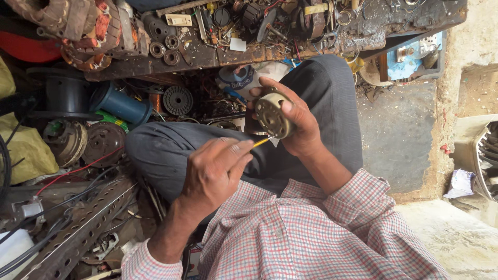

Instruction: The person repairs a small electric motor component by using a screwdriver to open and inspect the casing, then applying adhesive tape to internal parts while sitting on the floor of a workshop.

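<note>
Right hand (pixel 295 122) clamps the round metal part (pixel 271 114); left hand (pixel 215 168) pinches a yellow-tipped tool (pixel 262 141) just below that part.

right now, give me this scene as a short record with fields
left hand: left hand grips a thin yellow-tipped tool, tip at the part
right hand: right hand holds a round tan motor part
posture: seated, grey trousers, checked shirt
surroundings: cluttered wooden bench; blue spool; perforated metal strip
</note>
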